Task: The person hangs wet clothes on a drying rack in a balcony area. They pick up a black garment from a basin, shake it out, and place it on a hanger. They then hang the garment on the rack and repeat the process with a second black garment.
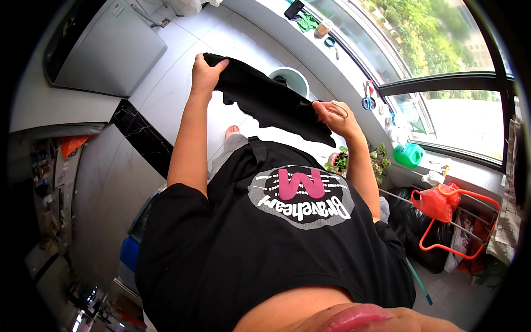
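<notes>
A black cloth garment (268, 99) is stretched out in front of me, held by its upper edge, with its lower edge hanging in uneven folds. My left hand (206, 74) is closed on its left corner, the thumb lying along the top. At the other end my right hand (334, 116) pinches the right corner; a ring shows on one finger. Behind the cloth, on the floor, a pale round bucket (300, 81) is partly covered by it. Some dark fabric (280, 80) lies inside the bucket. What kind of garment I hold cannot be told.
A grey boxy appliance (113, 47) stands far left. Along the right, a windowsill bears blue-handled scissors (367, 100) and a green jug (408, 155). Below are potted plants (338, 161), an orange hanger (425, 238), a red plastic bag (434, 202) and black bags (409, 232).
</notes>
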### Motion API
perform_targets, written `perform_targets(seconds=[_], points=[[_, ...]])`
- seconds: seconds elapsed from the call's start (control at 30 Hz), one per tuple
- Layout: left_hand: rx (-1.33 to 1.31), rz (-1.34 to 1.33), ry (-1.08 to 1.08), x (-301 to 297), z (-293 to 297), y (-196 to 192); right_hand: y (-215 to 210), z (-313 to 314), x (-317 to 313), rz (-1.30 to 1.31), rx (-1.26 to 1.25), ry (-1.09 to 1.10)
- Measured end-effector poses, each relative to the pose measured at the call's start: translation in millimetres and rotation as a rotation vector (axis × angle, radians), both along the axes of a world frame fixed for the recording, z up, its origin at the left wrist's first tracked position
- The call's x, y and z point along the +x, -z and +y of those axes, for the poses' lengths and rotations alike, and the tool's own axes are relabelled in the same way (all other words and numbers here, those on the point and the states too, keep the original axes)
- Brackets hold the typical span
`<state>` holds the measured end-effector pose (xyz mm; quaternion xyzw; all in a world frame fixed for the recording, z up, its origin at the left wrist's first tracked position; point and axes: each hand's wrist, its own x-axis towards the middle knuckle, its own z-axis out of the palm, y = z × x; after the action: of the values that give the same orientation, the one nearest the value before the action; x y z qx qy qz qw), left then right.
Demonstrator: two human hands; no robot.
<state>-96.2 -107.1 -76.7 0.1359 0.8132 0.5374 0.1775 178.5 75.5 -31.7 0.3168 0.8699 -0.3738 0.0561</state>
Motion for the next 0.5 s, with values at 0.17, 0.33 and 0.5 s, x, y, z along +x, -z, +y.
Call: perform_targets(seconds=[0.17, 0.33, 0.5], points=[[0.028, -0.031, 0.046, -11.3, -5.8, 2.1, -13.7, -4.7, -9.8, -0.004, -0.05, -0.089], [0.09, -0.004, 0.057, -10.9, -1.9, -14.3, -22.5, -9.5, -24.7, -0.226, 0.04, -0.191], [-0.245, 0.148, 0.125, -30.4, -8.8, 5.1, -11.9, -0.7, -15.6, 0.222, -0.112, -0.125]])
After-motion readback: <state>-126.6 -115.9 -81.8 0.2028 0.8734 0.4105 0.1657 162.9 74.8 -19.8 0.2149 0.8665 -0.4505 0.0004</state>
